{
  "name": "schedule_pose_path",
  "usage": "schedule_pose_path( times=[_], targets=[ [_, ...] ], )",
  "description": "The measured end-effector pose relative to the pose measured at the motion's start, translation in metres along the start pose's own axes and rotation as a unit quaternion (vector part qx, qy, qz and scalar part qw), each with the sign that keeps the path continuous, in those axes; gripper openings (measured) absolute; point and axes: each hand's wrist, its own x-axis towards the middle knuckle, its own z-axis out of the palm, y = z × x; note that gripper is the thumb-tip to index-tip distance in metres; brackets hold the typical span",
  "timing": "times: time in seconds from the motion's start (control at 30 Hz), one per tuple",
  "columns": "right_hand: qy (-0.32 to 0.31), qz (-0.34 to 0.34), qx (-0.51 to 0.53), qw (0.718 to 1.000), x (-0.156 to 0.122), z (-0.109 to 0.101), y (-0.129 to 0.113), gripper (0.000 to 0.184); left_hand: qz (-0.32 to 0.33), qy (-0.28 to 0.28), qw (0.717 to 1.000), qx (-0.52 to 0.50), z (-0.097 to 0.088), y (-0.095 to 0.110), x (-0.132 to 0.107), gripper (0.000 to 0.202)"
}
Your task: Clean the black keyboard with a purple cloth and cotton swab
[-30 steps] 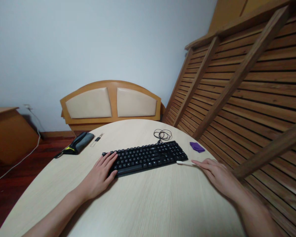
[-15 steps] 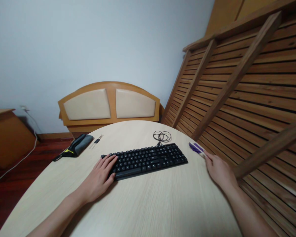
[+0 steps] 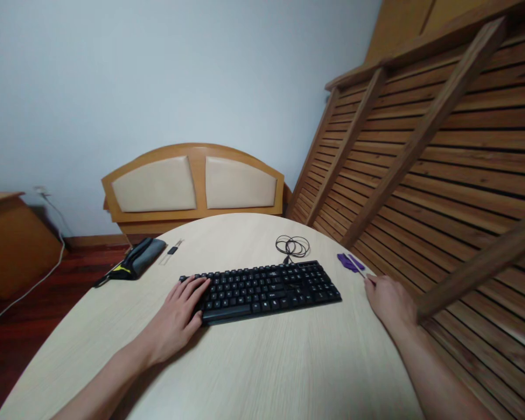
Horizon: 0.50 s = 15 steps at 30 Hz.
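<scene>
A black keyboard (image 3: 266,291) lies flat on the pale round table (image 3: 262,373), its cable (image 3: 292,246) coiled behind it. My left hand (image 3: 181,309) grips the keyboard's left end, fingers over the keys and thumb along the near edge. At the table's right edge my right hand (image 3: 389,297) is closed, thumb and fingers pinched on a thin stick-like piece. Just beyond its fingertips lie a purple item (image 3: 346,262) and a narrow purple strip (image 3: 356,262). Most of what the right hand holds is hidden by the fingers.
A grey and black folded pouch (image 3: 140,259) with yellow marks lies at the table's left edge. Beside it is a small black piece (image 3: 172,250) with thin wire-like ends. Slatted wooden panel (image 3: 420,169) leans close on the right; a padded headboard (image 3: 192,186) stands behind.
The keyboard's right end has swung slightly toward me and right, its cable coil shifting right. The purple pieces sit slightly differently by my right hand, while my left hand is almost unmoved.
</scene>
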Motion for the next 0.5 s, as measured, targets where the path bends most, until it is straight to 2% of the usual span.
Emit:
schedule_pose_path(
  times=[0.37,0.5],
  targets=[
    [0.031,-0.018,0.003,0.999,-0.004,0.000,-0.007,0.053,0.001,-0.038,0.998,-0.047,-0.013,0.015,-0.003,0.076],
    [0.081,-0.081,0.112,0.987,-0.004,-0.008,-0.026,0.050,0.009,-0.051,0.997,-0.055,-0.022,0.026,-0.003,0.081]
  ],
)
